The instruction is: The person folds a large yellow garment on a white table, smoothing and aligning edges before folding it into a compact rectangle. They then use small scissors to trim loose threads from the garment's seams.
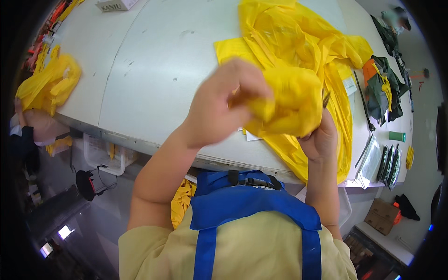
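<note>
A thin, shiny yellow garment [284, 28], like a raincoat, lies crumpled over the table, and part of it hangs over the front edge. In front of me my hands hold up a bunched part of it. My left hand [224, 100] is curled and smeared by motion, with yellow fabric pinched at its fingertips. Closed on the bunch's lower right side is my right hand [322, 140]. A small dark pointed tool tip [326, 99], perhaps of snips, sticks up beside that hand; its rest is hidden. A white label [349, 86] lies against the garment's right side.
At the left, another person's hand [18, 105] touches a yellow garment [51, 84]. A white box [116, 4] stands at the far edge. To the right are dark green and orange garments [385, 88], a green roll [397, 136] and flat dark packets [389, 161]. A white basket [123, 161] sits below the table.
</note>
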Available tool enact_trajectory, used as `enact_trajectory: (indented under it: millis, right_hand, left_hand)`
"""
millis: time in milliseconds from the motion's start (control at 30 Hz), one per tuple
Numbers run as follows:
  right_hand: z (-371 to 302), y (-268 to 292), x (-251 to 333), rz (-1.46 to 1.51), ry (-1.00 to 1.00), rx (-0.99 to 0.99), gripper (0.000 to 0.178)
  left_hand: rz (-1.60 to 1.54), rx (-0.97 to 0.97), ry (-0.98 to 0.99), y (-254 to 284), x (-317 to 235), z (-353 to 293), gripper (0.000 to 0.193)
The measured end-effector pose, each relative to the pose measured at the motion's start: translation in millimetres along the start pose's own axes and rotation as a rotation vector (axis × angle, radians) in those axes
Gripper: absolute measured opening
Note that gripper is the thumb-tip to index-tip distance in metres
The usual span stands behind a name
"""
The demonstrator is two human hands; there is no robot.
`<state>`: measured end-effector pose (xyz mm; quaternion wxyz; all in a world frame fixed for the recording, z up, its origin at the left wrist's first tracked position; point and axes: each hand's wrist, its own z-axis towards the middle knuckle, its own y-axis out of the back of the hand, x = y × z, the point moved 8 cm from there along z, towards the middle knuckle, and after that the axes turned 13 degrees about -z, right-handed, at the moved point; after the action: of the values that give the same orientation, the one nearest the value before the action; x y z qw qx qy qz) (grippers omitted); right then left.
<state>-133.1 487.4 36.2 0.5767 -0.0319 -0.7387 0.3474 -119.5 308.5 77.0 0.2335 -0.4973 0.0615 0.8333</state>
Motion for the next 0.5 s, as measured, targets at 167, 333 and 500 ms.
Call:
enact_trajectory:
  millis: [167,333,500]
  right_hand:
    - [-32.9,44.0,14.2,-0.342,0.147,-0.329,0.015]
    - [-41.5,21.8,26.4,-0.690,0.279,-0.084,0.023]
    - [-47.7,7.0,27.5,-1.067,0.197,-0.131,0.033]
  left_hand:
    - [-0.706,-0.369,0.207,-25.7,28.6,-24.8,0.073]
    - [-0.052,-0.075,0.633,-42.8,40.8,-32.5,0.059]
    - [0.501,-0.027,0.312,-44.9,1.6,-26.0,0.030]
